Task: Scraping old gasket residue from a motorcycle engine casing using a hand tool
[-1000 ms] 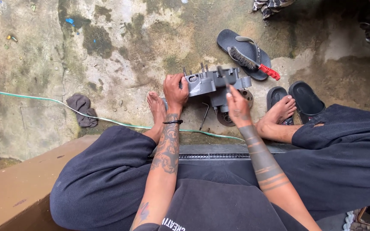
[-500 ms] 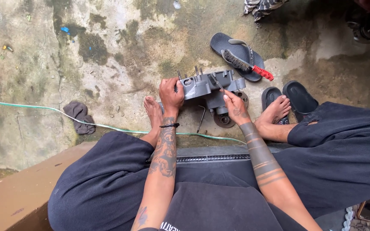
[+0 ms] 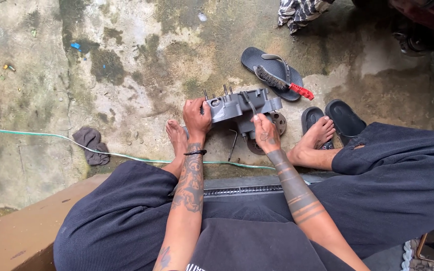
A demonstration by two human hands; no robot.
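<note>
Hands both busy: our left hand (image 3: pixel 197 114) clamps the grey cast-metal engine casing (image 3: pixel 241 107) steady, so our right hand (image 3: pixel 264 133) can pinch a thin dark tool (image 3: pixel 249 104) against it.

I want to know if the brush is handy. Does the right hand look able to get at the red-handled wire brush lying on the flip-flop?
Probably yes. The wire brush lies on the flip-flop just beyond the right hand, with only bare floor between. But that hand now grips a thin tool against the grey metal casing, so it isn't free.

Outdoor yard repair spot: stained concrete floor (image 3: pixel 126 75), wire brush (image 3: pixel 277 80), hose (image 3: pixel 51 140).
</note>
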